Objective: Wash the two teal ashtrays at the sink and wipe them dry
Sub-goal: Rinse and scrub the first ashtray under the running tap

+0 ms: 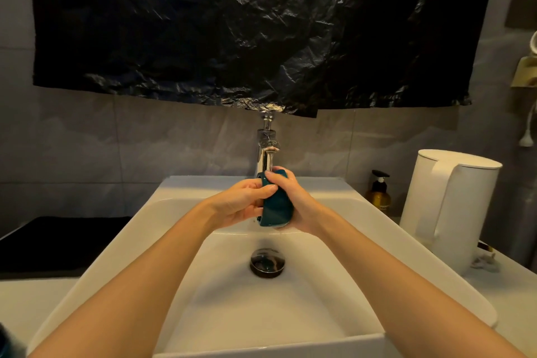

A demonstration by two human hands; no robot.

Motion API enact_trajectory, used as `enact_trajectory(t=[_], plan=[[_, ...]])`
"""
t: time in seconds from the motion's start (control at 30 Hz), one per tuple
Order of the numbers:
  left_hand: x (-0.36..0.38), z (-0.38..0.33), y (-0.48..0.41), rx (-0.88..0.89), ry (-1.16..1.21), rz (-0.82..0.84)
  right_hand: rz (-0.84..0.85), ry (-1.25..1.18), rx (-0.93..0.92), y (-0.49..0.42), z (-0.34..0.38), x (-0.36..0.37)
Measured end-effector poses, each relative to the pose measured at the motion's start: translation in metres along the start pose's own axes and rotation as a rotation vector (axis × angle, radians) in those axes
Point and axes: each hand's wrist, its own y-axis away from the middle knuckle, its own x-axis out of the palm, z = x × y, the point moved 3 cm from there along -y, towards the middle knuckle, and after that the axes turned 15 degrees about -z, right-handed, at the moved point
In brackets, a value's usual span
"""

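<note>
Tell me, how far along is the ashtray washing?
Nothing looks finished yet. In hand: one teal ashtray, gripped by the left hand and right hand just below the faucet, over the sink. Left to do: the second ashtray, perhaps the blurred teal shape at the bottom-left edge, then wiping both dry.

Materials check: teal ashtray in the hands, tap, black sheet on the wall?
Teal ashtray: likely glazed ceramic, possibly hard plastic; smooth, glossy, rigid-looking.
Tap: chromed metal; mirror-like reflections.
Black sheet: thin plastic film; crinkled, with shiny creases.
</note>
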Motion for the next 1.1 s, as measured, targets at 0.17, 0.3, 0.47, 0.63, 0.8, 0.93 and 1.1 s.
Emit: enact_trajectory(t=[0.17, 0.3, 0.47, 0.63, 0.8, 0.93, 1.1], plan=[[0.000, 0.004, -0.001, -0.022, -0.020, -0.011, -0.025, -0.043, 0.144, -0.001, -0.002, 0.000], [-0.001, 0.002, -0.001, -0.002, -0.010, -0.006, 0.017, -0.029, 0.024, -0.002, 0.000, -0.002], [0.003, 0.008, -0.001, 0.039, -0.081, 0.018, 0.000, 0.013, 0.190, 0.000, -0.004, -0.001], [0.006, 0.009, -0.001, 0.049, -0.098, 0.034, 0.022, -0.046, 0.206, 0.002, -0.004, -0.005], [0.008, 0.003, -0.002, 0.061, 0.098, -0.079, -0.002, -0.071, 0.008, 0.000, 0.000, -0.001], [0.010, 0.000, -0.002, -0.003, 0.275, -0.262, -0.004, 0.067, -0.179, 0.005, 0.002, 0.004], [0.004, -0.001, 0.001, -0.058, 0.324, -0.334, -0.004, 0.102, -0.176, 0.009, -0.002, 0.015]])
